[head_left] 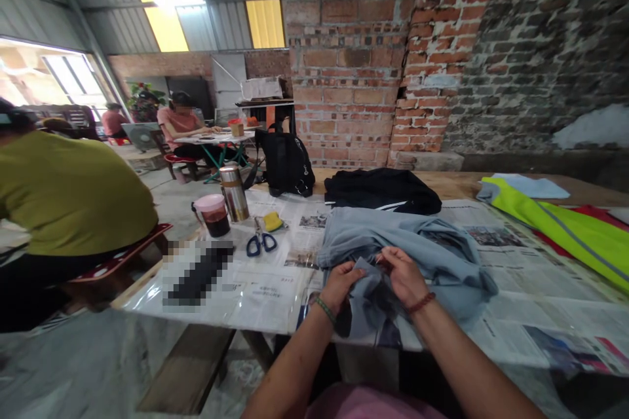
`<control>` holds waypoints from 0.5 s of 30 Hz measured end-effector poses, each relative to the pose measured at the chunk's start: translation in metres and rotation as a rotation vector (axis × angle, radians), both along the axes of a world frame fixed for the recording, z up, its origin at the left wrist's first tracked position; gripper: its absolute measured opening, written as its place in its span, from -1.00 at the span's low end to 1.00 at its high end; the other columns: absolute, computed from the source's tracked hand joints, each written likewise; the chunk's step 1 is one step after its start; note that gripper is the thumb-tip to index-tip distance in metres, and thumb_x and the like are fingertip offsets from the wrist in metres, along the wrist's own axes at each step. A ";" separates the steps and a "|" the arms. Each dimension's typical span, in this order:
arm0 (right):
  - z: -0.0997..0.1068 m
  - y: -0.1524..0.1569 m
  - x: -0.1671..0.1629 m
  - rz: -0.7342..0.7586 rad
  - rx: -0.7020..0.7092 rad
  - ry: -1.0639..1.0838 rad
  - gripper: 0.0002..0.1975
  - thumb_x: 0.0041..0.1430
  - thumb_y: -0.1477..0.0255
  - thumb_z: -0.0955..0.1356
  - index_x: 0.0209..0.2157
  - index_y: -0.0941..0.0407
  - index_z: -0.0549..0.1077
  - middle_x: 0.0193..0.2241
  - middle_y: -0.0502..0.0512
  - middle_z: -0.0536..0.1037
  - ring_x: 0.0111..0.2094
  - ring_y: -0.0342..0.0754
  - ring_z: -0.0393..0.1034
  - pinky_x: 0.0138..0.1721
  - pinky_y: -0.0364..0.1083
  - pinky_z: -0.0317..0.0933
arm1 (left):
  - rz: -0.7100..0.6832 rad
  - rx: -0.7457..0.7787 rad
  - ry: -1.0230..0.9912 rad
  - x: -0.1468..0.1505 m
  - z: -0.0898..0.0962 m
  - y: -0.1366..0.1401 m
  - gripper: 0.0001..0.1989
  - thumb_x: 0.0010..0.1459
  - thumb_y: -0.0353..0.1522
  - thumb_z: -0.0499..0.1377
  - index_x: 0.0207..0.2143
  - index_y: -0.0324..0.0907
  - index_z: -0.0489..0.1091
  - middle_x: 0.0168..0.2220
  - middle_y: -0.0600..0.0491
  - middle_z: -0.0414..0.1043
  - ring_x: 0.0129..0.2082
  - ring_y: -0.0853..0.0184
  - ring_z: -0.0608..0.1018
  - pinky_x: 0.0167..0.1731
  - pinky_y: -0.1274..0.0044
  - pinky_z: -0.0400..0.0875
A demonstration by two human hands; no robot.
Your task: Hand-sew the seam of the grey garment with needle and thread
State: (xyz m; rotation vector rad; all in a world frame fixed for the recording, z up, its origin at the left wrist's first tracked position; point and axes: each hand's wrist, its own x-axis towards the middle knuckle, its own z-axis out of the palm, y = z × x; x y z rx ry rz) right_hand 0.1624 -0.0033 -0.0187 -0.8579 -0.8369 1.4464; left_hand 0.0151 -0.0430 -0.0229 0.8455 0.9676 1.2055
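We see the left hand [340,285] pinching a raised flap of the blue-grey garment [407,232] between thumb and fingers, with a green beaded bracelet [325,309] at its wrist. Just beside it, the right hand [405,273], wearing a dark red bracelet [420,303], has its fingers curled in narrow at the cloth; we cannot tell whether they close on the fabric or on something finer. The garment lies bunched under and beyond both hands, on a table [521,321] spread with newspaper under a clear, shiny cover. Directly behind it we see a folded black garment [383,188]. Left of the cloth lie blue-handled scissors [261,244], near a small yellow object [272,222], and farther left a dark, pixelated item [199,277]. Beyond these stand a pink-lidded cup [213,216] of dark liquid and, just beside it, a steel flask [234,193], with a black backpack [285,163] upright behind. To the right, well apart from the hands, a fluorescent yellow garment [555,219] stretches across the table. Off to the left we see a person in an olive-green top [78,193] seated on a red-topped bench, and farther back another person in pink [179,123] at a separate table [216,138], near a brick wall [348,78].
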 end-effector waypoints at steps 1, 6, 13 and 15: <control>0.004 0.003 0.002 -0.015 -0.003 0.010 -0.76 -0.26 0.34 0.45 -0.54 0.14 0.36 -0.60 -0.02 0.45 -0.55 -0.17 0.32 -0.51 -0.17 0.15 | 0.003 -0.008 -0.011 -0.001 0.000 0.000 -0.71 -0.35 -0.27 0.36 -0.60 -0.26 0.38 -0.71 0.20 0.28 -0.73 0.55 0.24 -0.68 0.65 0.05; 0.031 0.012 0.014 0.089 -0.023 0.019 -0.70 -0.20 0.36 0.45 -0.43 0.11 0.29 -0.55 -0.01 0.49 -0.60 -0.17 0.37 -0.62 -0.22 0.15 | 0.015 -0.047 -0.077 -0.003 -0.001 0.002 -0.70 -0.33 -0.29 0.35 -0.50 -0.26 0.41 -0.64 0.14 0.37 -0.68 0.49 0.35 -0.63 0.63 0.16; 0.062 0.028 0.024 0.123 0.046 0.055 -0.78 -0.03 0.43 0.39 -0.40 0.09 0.23 -0.58 -0.04 0.49 -0.54 -0.10 0.46 -0.58 -0.18 0.31 | 0.034 -0.067 -0.129 -0.003 0.002 -0.001 -0.72 -0.32 -0.33 0.35 -0.48 -0.26 0.43 -0.57 0.09 0.45 -0.61 0.43 0.43 -0.57 0.61 0.25; 0.066 0.033 0.027 0.119 0.074 0.073 -0.81 -0.04 0.49 0.39 -0.42 0.11 0.26 -0.58 -0.02 0.50 -0.53 -0.10 0.46 -0.55 -0.17 0.34 | 0.036 -0.069 -0.142 -0.003 0.002 -0.001 -0.72 -0.33 -0.35 0.35 -0.48 -0.26 0.43 -0.56 0.08 0.46 -0.60 0.43 0.44 -0.55 0.60 0.27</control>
